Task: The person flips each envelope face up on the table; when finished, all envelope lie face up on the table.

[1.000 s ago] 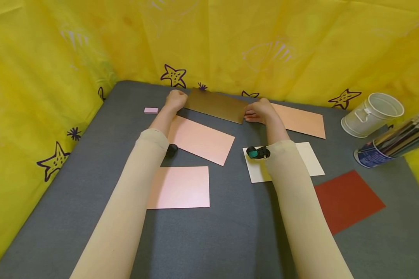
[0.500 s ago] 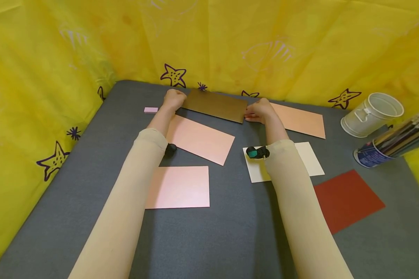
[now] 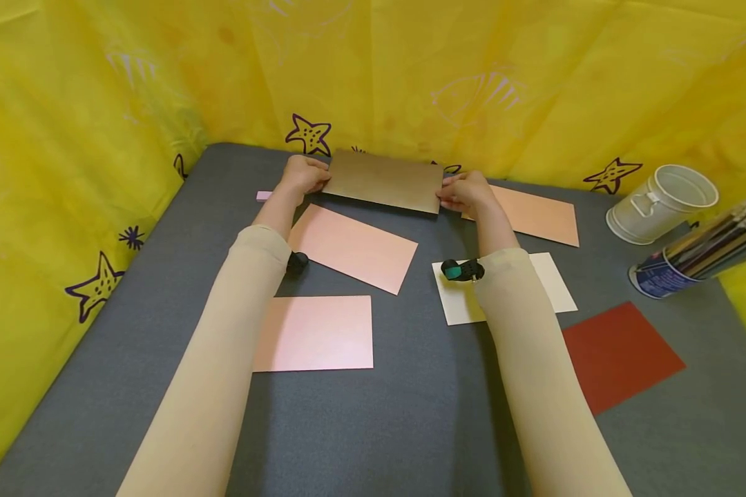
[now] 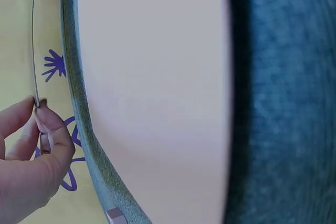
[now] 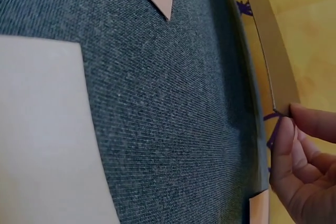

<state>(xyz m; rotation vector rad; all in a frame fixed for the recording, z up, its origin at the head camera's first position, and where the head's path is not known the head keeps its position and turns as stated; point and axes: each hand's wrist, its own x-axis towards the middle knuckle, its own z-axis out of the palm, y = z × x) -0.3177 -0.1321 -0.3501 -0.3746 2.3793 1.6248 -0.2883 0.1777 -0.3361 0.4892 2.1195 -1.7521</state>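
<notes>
A brown rectangular card (image 3: 382, 181) is raised a little off the table near its back edge, stretched between both hands. My left hand (image 3: 302, 175) pinches its left end between thumb and fingers; in the left wrist view the card shows only as a thin edge (image 4: 34, 51) above the left hand (image 4: 37, 166). At the other end, my right hand (image 3: 469, 192) pinches the near right corner. The right wrist view shows that corner of the brown card (image 5: 278, 72) between the thumb and fingertips of the right hand (image 5: 307, 161).
Two pink cards (image 3: 356, 248) (image 3: 323, 333), a peach card (image 3: 541, 215), a cream card (image 3: 550, 283) and a red card (image 3: 622, 359) lie on the grey table (image 3: 373, 428). A small pink block (image 3: 264, 196), a white metal can (image 3: 649, 207) and a pencil tin (image 3: 665, 275) stand around them.
The brown card has risen from the tabletop and tilted, its face turning lighter. My left hand has shifted slightly left, now partly covering the small pink block. The right hand has moved slightly.
</notes>
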